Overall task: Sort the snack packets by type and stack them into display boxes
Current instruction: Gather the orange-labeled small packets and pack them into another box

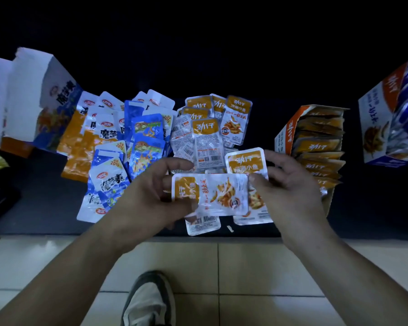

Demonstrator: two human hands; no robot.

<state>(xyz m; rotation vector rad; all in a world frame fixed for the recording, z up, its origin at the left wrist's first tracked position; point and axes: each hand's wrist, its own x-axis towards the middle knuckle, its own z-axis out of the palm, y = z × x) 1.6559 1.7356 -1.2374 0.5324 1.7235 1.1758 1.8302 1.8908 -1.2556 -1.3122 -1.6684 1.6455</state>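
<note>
Head view, dark table (45,208): left hand (149,196) and right hand (290,191) are gripping one orange-and-silver packet (212,195) between them, sideways, fingers pinching each end. Loose orange packets (207,137) are lying behind it, blue packets (130,142) left. An orange display box (285,137), part filled, is standing right; a blue-filled box (375,128) beyond it.

Bare forearms, no sleeves; grey-and-white sneaker (149,300) with dark trim.

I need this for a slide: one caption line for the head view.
Both hands, left hand and right hand, hold an orange-topped fish snack packet above mixed packets, near a part-filled display box.
</note>
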